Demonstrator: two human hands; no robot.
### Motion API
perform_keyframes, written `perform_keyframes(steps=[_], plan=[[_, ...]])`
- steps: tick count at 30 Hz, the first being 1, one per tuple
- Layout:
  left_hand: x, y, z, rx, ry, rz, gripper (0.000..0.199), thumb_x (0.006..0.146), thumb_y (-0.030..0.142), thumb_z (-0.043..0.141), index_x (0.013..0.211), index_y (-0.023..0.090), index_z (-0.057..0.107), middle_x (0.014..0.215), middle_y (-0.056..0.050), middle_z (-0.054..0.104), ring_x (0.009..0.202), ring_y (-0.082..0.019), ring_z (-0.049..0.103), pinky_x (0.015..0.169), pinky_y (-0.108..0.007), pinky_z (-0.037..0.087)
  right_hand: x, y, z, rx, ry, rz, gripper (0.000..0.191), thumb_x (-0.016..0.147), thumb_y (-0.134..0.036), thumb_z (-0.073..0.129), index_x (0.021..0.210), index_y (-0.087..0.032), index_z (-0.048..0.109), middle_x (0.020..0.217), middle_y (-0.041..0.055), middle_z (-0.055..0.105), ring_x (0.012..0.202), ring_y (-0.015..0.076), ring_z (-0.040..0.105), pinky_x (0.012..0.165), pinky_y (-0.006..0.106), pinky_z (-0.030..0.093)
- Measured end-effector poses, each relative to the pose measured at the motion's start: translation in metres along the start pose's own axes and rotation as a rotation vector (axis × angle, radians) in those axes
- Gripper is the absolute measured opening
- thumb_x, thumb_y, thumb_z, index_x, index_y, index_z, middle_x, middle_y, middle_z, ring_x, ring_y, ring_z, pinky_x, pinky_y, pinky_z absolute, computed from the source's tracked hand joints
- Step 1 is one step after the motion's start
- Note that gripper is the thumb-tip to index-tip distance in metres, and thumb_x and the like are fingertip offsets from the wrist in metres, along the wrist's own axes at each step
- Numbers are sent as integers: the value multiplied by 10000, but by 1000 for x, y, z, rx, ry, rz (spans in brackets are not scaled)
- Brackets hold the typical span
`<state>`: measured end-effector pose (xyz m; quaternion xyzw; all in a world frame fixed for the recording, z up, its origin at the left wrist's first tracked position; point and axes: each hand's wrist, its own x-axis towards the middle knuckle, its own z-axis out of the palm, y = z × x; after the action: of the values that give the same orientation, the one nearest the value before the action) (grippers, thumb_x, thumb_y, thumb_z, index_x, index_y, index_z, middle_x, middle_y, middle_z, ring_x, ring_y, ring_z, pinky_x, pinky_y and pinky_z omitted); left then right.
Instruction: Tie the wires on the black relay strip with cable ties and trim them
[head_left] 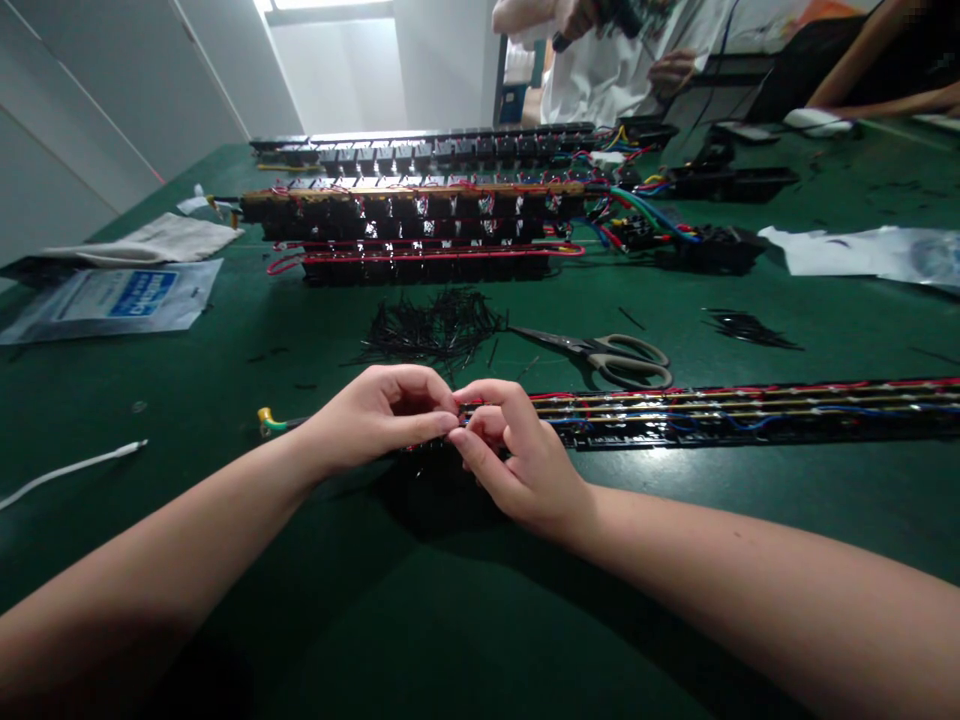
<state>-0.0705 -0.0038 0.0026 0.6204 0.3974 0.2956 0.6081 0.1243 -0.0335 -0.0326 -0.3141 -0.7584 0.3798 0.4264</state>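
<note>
Both of my hands meet over the left part of a long black strip assembly [675, 420] with red, blue and brass-coloured lines along it. Thumb and forefinger of my left hand [390, 415] are pinched together. The fingers of my right hand [514, 450] are curled, its thumb and forefinger tips almost touching the left fingertips. What lies between the tips is too small and too covered to name. A yellow-green end piece [270, 422] sticks out left of my left wrist. Just beyond the hands lie scissors [600, 352] and a pile of thin black strips [435, 325].
Several similar black assemblies [420, 215] with wires stand across the green table [300, 620]. Plastic bags [127, 295] and a white cable [75, 470] lie at left. Another plastic bag [862, 255] and black strips [750, 327] are at right. Two other people are at the far side.
</note>
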Motion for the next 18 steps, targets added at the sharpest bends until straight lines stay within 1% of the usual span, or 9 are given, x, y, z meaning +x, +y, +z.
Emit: perform_keyframes(steps=[5, 10, 15, 17, 18], plan=[[0, 1, 0, 44, 13, -14, 220, 762, 320, 756, 817, 115, 698, 657, 1, 621, 557, -70, 512, 512, -174, 405, 0, 1, 2, 55, 28, 15, 148, 987, -270, 521, 1101, -214, 447, 689, -82, 524, 575, 76, 512, 578, 225, 386], [1, -1, -1, 45, -10, -12, 219, 776, 329, 750, 823, 120, 702, 666, 0, 623, 563, -70, 517, 511, -172, 408, 0, 1, 4, 94, 62, 11, 82, 990, -257, 507, 1038, -222, 450, 704, -71, 516, 592, 77, 509, 591, 234, 393], [1, 0, -1, 43, -22, 0, 179, 781, 305, 756, 845, 143, 715, 703, 3, 654, 596, -66, 545, 539, -159, 435, 0, 1, 5, 120, 76, 11, 55, 1000, -238, 481, 1042, -232, 446, 703, -68, 507, 593, 80, 514, 588, 236, 407], [0, 4, -3, 63, 6, 24, 162, 784, 302, 750, 841, 154, 718, 730, 2, 675, 631, -71, 575, 577, -159, 458, -1, 0, 4, 103, 80, -13, 57, 1004, -229, 472, 1054, -235, 446, 706, -67, 507, 584, 80, 515, 576, 232, 414], [0, 7, -5, 90, 49, 40, 161, 784, 308, 745, 840, 159, 717, 744, 1, 683, 649, -75, 589, 596, -163, 469, -1, 0, 3, 73, 87, -40, 63, 1004, -219, 471, 1060, -235, 449, 717, -63, 513, 581, 79, 515, 569, 230, 419]])
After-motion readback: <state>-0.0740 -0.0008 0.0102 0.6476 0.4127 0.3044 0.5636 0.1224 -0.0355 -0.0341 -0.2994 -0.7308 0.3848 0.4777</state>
